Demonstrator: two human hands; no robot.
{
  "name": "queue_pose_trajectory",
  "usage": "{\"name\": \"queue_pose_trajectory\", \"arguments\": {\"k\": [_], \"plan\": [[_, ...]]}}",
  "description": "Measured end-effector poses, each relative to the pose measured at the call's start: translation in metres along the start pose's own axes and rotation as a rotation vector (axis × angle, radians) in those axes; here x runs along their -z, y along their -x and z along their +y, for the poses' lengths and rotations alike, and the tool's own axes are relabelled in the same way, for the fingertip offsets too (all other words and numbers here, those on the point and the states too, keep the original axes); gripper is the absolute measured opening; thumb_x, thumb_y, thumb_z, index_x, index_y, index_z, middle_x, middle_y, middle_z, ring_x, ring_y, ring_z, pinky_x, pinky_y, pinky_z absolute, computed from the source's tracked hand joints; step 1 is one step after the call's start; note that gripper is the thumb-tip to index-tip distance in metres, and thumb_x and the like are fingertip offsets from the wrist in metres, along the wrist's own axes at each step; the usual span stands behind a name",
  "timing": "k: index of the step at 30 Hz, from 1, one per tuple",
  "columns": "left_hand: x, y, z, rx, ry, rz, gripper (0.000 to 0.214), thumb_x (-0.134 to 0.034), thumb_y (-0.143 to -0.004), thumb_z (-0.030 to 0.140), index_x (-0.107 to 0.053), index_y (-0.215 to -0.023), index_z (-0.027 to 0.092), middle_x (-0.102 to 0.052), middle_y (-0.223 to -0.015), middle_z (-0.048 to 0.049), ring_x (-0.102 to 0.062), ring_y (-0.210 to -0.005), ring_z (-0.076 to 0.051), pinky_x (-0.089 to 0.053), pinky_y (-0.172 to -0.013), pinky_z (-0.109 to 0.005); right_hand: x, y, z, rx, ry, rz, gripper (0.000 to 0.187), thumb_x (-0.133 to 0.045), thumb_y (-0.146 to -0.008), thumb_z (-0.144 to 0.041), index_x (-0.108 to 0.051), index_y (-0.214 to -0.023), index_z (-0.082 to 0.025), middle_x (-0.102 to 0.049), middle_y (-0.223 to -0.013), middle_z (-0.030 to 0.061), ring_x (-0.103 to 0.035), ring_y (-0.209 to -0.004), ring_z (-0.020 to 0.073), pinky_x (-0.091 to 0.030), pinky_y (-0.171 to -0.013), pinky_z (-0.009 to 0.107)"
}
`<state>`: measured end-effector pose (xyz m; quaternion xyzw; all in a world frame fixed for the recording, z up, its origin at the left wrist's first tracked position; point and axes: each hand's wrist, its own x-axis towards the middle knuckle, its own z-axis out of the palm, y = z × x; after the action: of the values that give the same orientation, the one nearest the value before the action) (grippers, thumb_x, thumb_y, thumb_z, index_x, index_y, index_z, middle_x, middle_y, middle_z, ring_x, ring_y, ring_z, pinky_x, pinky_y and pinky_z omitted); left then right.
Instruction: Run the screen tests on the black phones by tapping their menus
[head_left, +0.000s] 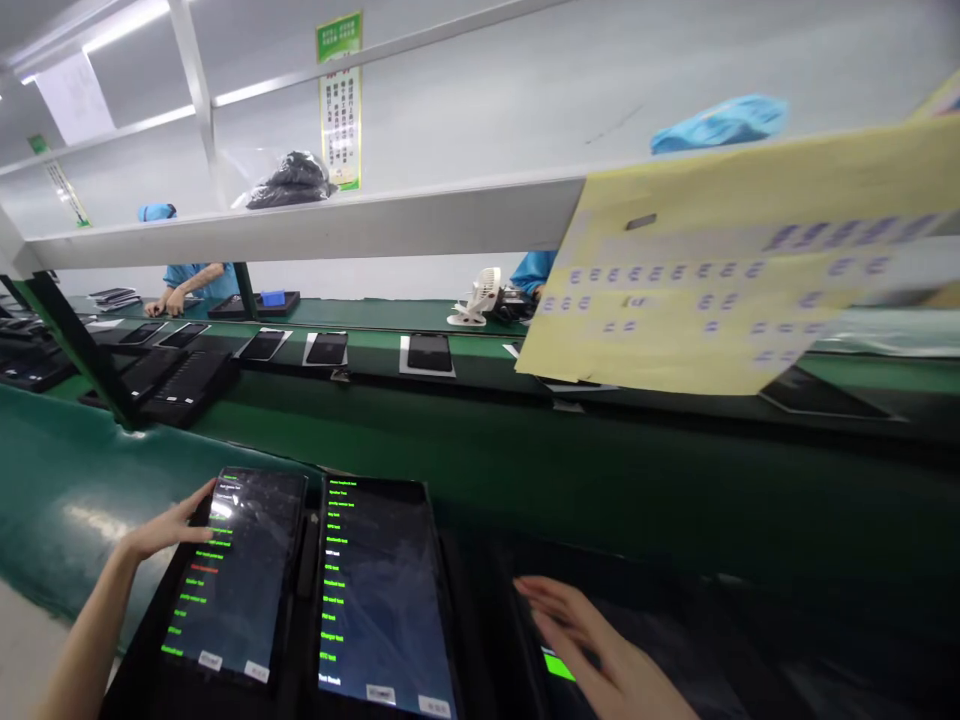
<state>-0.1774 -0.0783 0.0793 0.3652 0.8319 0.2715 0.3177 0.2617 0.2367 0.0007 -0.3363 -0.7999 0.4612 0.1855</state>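
My left hand [161,530] lies at the left edge of a lit tablet [232,590]. Its thumb reaches over the screen and a finger stretches along the upper edge, the two spread apart. Green lines of text and one red line show on that tablet. Beside it, in the middle, lies a second lit tablet [382,600] with mostly green text and white stickers at its lower edge. On the right, my right hand [592,650] is over a dark screen [544,610] with a bright green bar [557,665], its fingers outstretched and holding nothing. Whether its fingertips touch the screen is unclear.
Tablets on white sheets, one being a dark tablet [429,352], line the green bench behind. A yellow printed sheet [675,290] hangs from the shelf [420,220] at right. Black trays [187,385] stand at left. Across the bench are a co-worker's hands [176,298] and a white fan [480,297].
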Motion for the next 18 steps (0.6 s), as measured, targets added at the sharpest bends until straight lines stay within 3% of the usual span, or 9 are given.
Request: {"name": "queue_pose_trajectory", "arguments": {"k": [2, 5, 7, 9, 14, 18], "plan": [[0.001, 0.003, -0.003, -0.034, -0.043, -0.057, 0.12, -0.073, -0.062, 0.058, -0.006, -0.15, 0.013, -0.014, -0.155, -0.0134, -0.028, -0.139, -0.027, -0.03, -0.111, -0.038, -0.014, -0.02, -0.011, 0.071, 0.012, 0.018, 0.045, -0.043, -0.087, -0.057, -0.057, -0.115, -0.024, -0.065, -0.116, 0.0094, -0.065, -0.101, 0.0249, -0.059, -0.077, 0.032], [0.0, 0.002, -0.006, -0.047, -0.136, -0.026, 0.13, -0.083, -0.051, 0.048, -0.004, -0.15, 0.014, -0.003, -0.155, -0.0153, -0.013, -0.142, -0.033, -0.016, -0.114, -0.046, -0.032, -0.049, -0.019, 0.139, 0.034, 0.037, 0.043, -0.043, -0.088, -0.051, -0.052, -0.119, -0.023, -0.062, -0.119, 0.0105, -0.062, -0.106, 0.0257, -0.057, -0.083, 0.039], [-0.001, -0.001, -0.008, -0.033, -0.185, 0.018, 0.132, -0.086, -0.045, 0.044, -0.011, -0.15, 0.017, -0.006, -0.155, -0.0158, -0.011, -0.142, -0.039, -0.014, -0.113, -0.053, -0.042, -0.066, -0.024, 0.149, 0.04, 0.034, 0.045, -0.043, -0.088, -0.048, -0.047, -0.123, -0.021, -0.059, -0.123, 0.0119, -0.057, -0.113, 0.0267, -0.052, -0.09, 0.044], [0.0, -0.006, -0.009, -0.004, -0.197, 0.051, 0.126, -0.085, -0.046, 0.047, -0.02, -0.149, 0.02, -0.017, -0.154, -0.0165, -0.019, -0.139, -0.042, -0.019, -0.11, -0.057, -0.048, -0.082, -0.03, 0.136, 0.047, 0.027, 0.048, -0.045, -0.087, -0.043, -0.042, -0.128, -0.018, -0.054, -0.126, 0.0141, -0.051, -0.119, 0.0277, -0.046, -0.097, 0.048], [0.004, -0.029, -0.007, 0.075, -0.075, 0.181, 0.096, -0.055, -0.069, 0.076, -0.042, -0.14, 0.011, -0.041, -0.143, -0.0174, -0.034, -0.134, -0.037, -0.027, -0.111, -0.05, -0.063, -0.111, -0.045, 0.088, 0.055, -0.016, 0.057, -0.055, -0.085, -0.033, -0.037, -0.135, -0.011, -0.052, -0.128, 0.0182, -0.046, -0.122, 0.0302, -0.037, -0.104, 0.048], [0.002, -0.048, -0.001, 0.129, 0.129, 0.261, 0.089, -0.041, -0.075, 0.082, -0.062, -0.117, 0.006, -0.057, -0.128, -0.0176, -0.048, -0.124, -0.036, -0.033, -0.11, -0.043, -0.073, -0.128, -0.05, 0.006, 0.024, -0.066, 0.058, -0.058, -0.087, -0.033, -0.039, -0.135, -0.007, -0.055, -0.124, 0.021, -0.051, -0.119, 0.03, -0.039, -0.101, 0.045]]}}
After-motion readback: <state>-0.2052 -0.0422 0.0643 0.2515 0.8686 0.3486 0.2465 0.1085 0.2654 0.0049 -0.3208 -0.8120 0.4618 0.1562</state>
